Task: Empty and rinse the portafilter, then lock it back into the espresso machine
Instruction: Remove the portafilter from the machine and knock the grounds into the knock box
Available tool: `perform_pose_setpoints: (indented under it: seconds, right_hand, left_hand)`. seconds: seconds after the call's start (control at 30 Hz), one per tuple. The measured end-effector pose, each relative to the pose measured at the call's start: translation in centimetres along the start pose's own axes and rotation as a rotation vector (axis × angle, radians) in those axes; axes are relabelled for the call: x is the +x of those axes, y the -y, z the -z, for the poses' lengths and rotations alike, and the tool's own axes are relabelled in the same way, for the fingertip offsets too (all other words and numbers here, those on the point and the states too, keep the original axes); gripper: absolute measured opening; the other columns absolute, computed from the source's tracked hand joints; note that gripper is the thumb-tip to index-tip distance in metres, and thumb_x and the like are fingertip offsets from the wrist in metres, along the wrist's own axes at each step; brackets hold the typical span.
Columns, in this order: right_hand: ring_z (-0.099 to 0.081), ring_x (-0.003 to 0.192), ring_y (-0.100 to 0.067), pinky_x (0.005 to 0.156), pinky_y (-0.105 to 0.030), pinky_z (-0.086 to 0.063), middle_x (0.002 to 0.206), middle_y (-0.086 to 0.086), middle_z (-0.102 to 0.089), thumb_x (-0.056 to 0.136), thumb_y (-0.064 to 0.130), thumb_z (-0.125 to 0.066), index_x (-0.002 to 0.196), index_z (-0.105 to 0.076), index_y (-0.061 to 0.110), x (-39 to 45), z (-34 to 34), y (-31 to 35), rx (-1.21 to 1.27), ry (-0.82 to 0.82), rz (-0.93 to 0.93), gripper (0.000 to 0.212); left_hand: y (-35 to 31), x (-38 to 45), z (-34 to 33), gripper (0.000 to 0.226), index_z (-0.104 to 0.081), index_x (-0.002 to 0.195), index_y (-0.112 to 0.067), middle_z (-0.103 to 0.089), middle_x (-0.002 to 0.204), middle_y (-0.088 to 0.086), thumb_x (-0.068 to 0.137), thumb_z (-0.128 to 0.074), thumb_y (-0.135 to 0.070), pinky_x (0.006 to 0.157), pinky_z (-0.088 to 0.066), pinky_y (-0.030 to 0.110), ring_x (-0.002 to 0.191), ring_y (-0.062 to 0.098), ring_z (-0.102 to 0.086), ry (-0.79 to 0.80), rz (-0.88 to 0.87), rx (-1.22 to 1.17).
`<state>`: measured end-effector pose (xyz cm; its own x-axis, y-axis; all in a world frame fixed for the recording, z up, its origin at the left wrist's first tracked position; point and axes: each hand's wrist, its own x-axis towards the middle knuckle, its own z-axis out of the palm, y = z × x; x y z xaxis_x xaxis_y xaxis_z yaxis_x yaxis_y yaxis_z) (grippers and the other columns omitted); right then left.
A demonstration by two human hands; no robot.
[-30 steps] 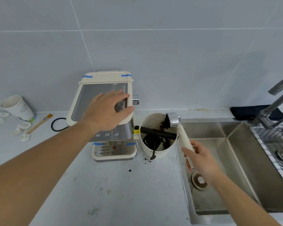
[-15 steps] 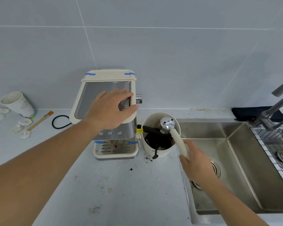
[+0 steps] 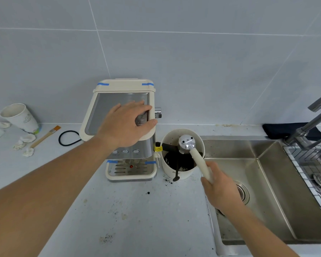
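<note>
While flat on the espresso machine atop the table, left hand with fingers spread wide, gripping nothing. Beside it, knock box just left of the sink. Right hand wrapped around the handle of the portafilter; metal head upturned inside the box rim, well beyond the fingers.
</note>
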<state>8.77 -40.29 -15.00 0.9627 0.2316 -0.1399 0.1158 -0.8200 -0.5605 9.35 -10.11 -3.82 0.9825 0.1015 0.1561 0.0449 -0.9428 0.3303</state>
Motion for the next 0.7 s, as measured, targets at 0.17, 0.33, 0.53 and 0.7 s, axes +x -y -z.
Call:
perform_pose_setpoints:
  seconds: [0.17, 0.33, 0.53, 0.7]
  right_hand:
    - [-0.059, 0.066, -0.02, 0.053, -0.031, -0.041, 0.079, 0.006, -0.055, 0.094, 0.024, -0.057, 0.128, -0.049, 0.026, 0.42, -0.09, 0.05, 0.005, 0.002, -0.023, 0.035]
    - [-0.059, 0.066, -0.017, 0.054, -0.03, -0.041, 0.081, 0.004, -0.058, 0.095, 0.026, -0.059, 0.132, -0.049, 0.026, 0.05, -0.09, -0.12, 0.062, -0.039, 0.007, 0.039]
    - [-0.058, 0.067, -0.017, 0.055, -0.031, -0.042, 0.083, 0.004, -0.058, 0.096, 0.025, -0.058, 0.133, -0.049, 0.023, 0.04, 0.15, -0.18, 0.007, -0.03, 0.0, 0.039]
    - [-0.059, 0.07, -0.024, 0.059, -0.032, -0.042, 0.084, 0.001, -0.058, 0.095, 0.025, -0.057, 0.131, -0.049, 0.023, 0.38, 0.43, 0.08, -0.058, -0.001, -0.023, 0.037]
  left_hand:
    - [0.16, 0.01, -0.08, 0.058, -0.045, 0.138, -0.038, -0.039, 0.154, -0.007, 0.088, -0.041, -0.066, 0.118, -0.019, 0.047, 0.143, 0.012, -0.032, 0.001, -0.002, -0.016]
    - [-0.04, -0.06, 0.08, 0.056, -0.045, 0.138, -0.037, -0.039, 0.154, -0.006, 0.089, -0.043, -0.064, 0.118, -0.019, 0.047, 0.141, 0.014, -0.035, 0.005, 0.003, -0.011]
    - [-0.11, -0.1, 0.14, 0.056, -0.045, 0.139, -0.037, -0.037, 0.155, -0.007, 0.089, -0.043, -0.063, 0.119, -0.016, 0.045, 0.142, 0.013, -0.033, 0.003, 0.005, -0.013]
    - [-0.24, -0.18, 0.2, 0.056, -0.045, 0.139, -0.037, -0.038, 0.155, -0.006, 0.089, -0.043, -0.063, 0.119, -0.017, 0.045, 0.142, 0.015, -0.034, 0.002, 0.009, -0.013]
